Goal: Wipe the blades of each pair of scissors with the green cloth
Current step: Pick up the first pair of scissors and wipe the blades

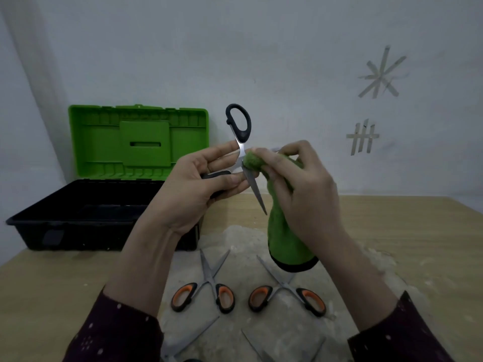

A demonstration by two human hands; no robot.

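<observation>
My left hand (201,182) holds black-handled scissors (241,137) opened wide above the table. One handle loop points up, and one bare blade (257,193) points down and to the right. My right hand (300,184) grips the green cloth (283,239), bunched over the other blade beside the pivot; the rest of the cloth hangs down. Two orange-handled scissors, one on the left (209,286) and one on the right (286,288), lie open on a pale towel (245,244) below my hands.
An open toolbox with a black tray (86,215) and an upright green lid (136,142) stands at the back left of the wooden table (392,231). More scissor blades (194,335) lie at the towel's near edge. A wall stands close behind.
</observation>
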